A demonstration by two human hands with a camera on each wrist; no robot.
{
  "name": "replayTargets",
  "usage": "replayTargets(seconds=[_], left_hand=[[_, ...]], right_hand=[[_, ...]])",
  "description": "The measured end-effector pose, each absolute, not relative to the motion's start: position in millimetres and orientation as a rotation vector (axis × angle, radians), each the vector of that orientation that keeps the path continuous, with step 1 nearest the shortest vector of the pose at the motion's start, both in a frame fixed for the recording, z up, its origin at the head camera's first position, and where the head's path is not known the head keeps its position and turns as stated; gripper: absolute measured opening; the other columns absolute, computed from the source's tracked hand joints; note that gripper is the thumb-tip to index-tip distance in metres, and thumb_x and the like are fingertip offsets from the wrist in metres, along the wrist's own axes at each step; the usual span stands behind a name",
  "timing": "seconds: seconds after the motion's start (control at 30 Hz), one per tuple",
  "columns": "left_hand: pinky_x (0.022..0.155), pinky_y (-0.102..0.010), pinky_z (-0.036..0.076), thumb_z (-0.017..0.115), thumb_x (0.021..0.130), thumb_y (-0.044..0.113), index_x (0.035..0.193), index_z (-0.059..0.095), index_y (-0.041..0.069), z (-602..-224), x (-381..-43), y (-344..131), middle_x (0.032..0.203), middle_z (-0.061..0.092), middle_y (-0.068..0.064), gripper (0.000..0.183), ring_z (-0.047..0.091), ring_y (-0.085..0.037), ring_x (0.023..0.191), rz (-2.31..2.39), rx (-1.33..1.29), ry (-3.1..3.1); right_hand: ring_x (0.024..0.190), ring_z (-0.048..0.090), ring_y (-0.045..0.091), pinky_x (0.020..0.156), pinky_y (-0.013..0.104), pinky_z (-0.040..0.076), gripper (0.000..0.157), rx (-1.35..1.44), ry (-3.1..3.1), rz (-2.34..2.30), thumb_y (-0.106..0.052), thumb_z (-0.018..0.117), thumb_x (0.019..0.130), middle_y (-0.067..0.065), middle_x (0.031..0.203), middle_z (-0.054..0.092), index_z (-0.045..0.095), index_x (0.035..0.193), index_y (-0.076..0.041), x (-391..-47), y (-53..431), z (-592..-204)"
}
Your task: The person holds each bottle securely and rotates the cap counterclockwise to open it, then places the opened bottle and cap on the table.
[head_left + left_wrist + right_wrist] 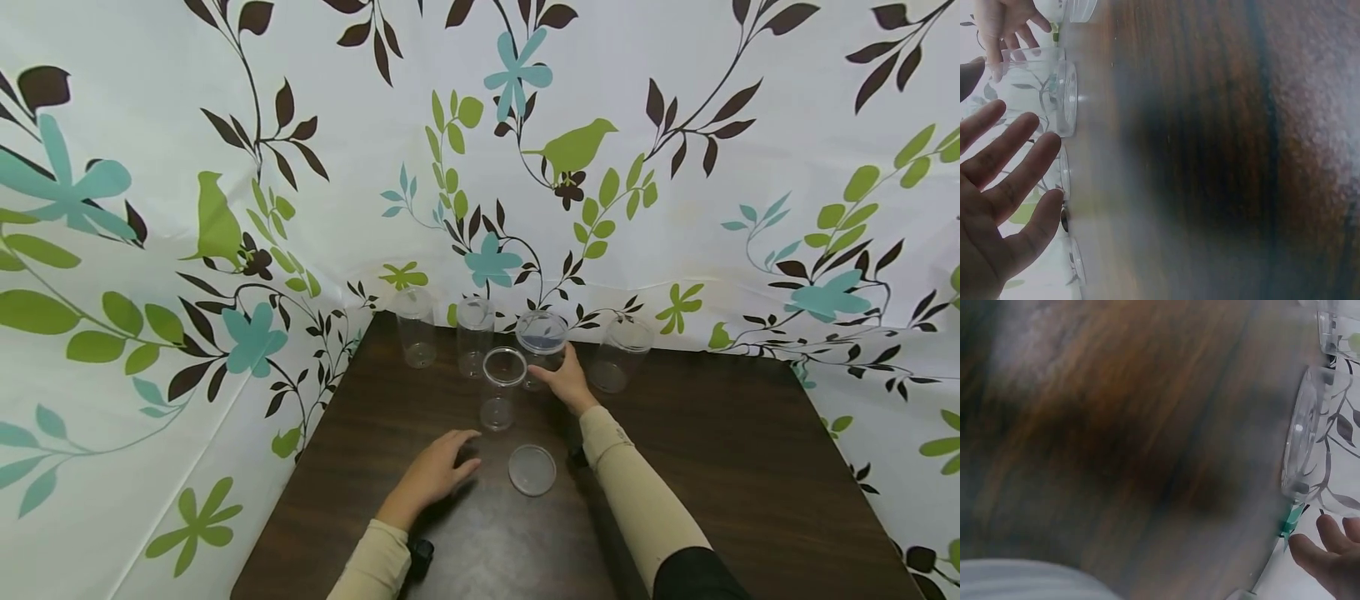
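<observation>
Clear plastic jar (542,335) stands at my right hand (567,385); from here I can't tell its grip. My left hand (433,473) hangs loosely spread near a lid (532,471).

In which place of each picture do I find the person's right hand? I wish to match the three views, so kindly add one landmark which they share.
Head: the right hand is a little right of and below the centre.
Left wrist: the right hand is at the top left corner, partly cut off.
Right wrist: the right hand is at the lower right edge, partly cut off.
Shared landmark: the dark wooden table.
</observation>
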State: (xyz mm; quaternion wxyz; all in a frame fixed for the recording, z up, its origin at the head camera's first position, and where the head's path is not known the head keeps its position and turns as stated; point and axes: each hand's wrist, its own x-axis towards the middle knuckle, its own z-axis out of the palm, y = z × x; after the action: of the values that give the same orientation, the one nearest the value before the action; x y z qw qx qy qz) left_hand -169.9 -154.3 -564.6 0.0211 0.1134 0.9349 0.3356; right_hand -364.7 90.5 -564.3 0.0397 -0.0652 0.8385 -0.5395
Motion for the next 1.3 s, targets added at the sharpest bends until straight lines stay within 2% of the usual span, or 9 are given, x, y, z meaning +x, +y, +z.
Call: replayTargets(seconds=[0.23, 0.53, 0.73, 0.83, 0.9, 0.97, 1.07, 1.17, 1.3], left_hand=[[0.102, -0.054, 0.046, 0.067, 0.100, 0.027, 0.138, 0.059, 0.010, -567, -168, -153, 0.136, 0.062, -0.013, 0.043, 0.058, -0.036, 0.125, 1.089, 0.364, 2.859], [0.096, -0.050, 0.051, 0.068, 0.099, 0.021, 0.135, 0.060, 0.007, -566, -169, -150, 0.129, 0.066, -0.012, 0.040, 0.064, -0.031, 0.115, 1.199, 0.472, 2.846], [0.086, -0.039, 0.056, 0.068, 0.098, 0.012, 0.129, 0.062, 0.000, -550, -173, -143, 0.112, 0.070, -0.013, 0.034, 0.068, -0.023, 0.097, 1.556, 0.628, 2.717], [0.084, -0.036, 0.055, 0.070, 0.097, 0.013, 0.129, 0.062, 0.002, -540, -174, -140, 0.111, 0.071, -0.009, 0.034, 0.068, -0.022, 0.097, 1.659, 0.656, 2.700], [0.085, -0.041, 0.055, 0.073, 0.094, 0.014, 0.132, 0.060, 0.003, -533, -173, -138, 0.114, 0.070, -0.008, 0.041, 0.067, -0.026, 0.100, 1.747, 0.654, 2.680], [0.086, -0.048, 0.053, 0.078, 0.091, 0.019, 0.138, 0.055, 0.005, -526, -172, -136, 0.122, 0.067, -0.010, 0.054, 0.065, -0.032, 0.107, 1.856, 0.651, 2.635], [0.091, -0.053, 0.051, 0.080, 0.086, 0.039, 0.149, 0.043, 0.004, -519, -171, -133, 0.137, 0.058, -0.017, 0.081, 0.057, -0.035, 0.120, 2.035, 0.693, 2.504], [0.100, -0.044, 0.048, 0.075, 0.080, 0.061, 0.155, 0.030, 0.002, -516, -170, -128, 0.149, 0.045, -0.022, 0.106, 0.049, -0.029, 0.132, 2.168, 0.806, 2.309], [0.109, -0.029, 0.039, 0.072, 0.072, 0.073, 0.159, 0.018, 0.001, -517, -168, -120, 0.159, 0.031, -0.022, 0.125, 0.041, -0.018, 0.139, 2.284, 0.943, 2.069]], right_hand=[[0.141, 0.034, 0.041, 0.116, 0.052, 0.029, 0.096, -0.111, 2.672, -1.694, -0.027, 0.084, 0.084, 0.028, 0.151, 0.034, 0.024, 0.152, 0.004, -353, 104, -563], [0.137, 0.041, 0.044, 0.109, 0.056, 0.037, 0.098, -0.039, 2.740, -1.619, -0.040, 0.082, 0.084, 0.030, 0.149, 0.039, 0.021, 0.151, -0.002, -318, 120, -550], [0.128, 0.050, 0.039, 0.105, 0.056, 0.042, 0.094, -0.083, 2.781, -1.762, -0.032, 0.086, 0.082, 0.023, 0.138, 0.048, 0.026, 0.150, -0.003, -271, 136, -523], [0.124, 0.053, 0.035, 0.102, 0.056, 0.045, 0.091, -0.158, 2.789, -1.804, -0.024, 0.087, 0.082, 0.021, 0.133, 0.051, 0.029, 0.149, -0.002, -244, 140, -513], [0.118, 0.055, 0.032, 0.100, 0.052, 0.048, 0.088, -0.278, 2.782, -1.835, -0.016, 0.087, 0.080, 0.021, 0.129, 0.054, 0.032, 0.147, -0.001, -226, 139, -510], [0.116, 0.057, 0.027, 0.098, 0.043, 0.051, 0.087, -0.457, 2.744, -1.875, -0.009, 0.087, 0.077, 0.021, 0.127, 0.057, 0.034, 0.146, 0.001, -209, 135, -510], [0.117, 0.058, 0.020, 0.096, 0.027, 0.049, 0.088, -0.746, 2.608, -1.941, -0.003, 0.086, 0.075, 0.023, 0.131, 0.057, 0.035, 0.146, 0.001, -188, 128, -517], [0.125, 0.055, 0.019, 0.101, 0.022, 0.043, 0.090, -0.958, 2.473, -1.952, -0.007, 0.086, 0.077, 0.024, 0.139, 0.052, 0.033, 0.150, -0.001, -174, 120, -529], [0.130, 0.051, 0.023, 0.108, 0.025, 0.038, 0.092, -1.120, 2.416, -1.893, -0.033, 0.083, 0.086, 0.022, 0.145, 0.048, 0.030, 0.155, -0.004, -164, 111, -541]])
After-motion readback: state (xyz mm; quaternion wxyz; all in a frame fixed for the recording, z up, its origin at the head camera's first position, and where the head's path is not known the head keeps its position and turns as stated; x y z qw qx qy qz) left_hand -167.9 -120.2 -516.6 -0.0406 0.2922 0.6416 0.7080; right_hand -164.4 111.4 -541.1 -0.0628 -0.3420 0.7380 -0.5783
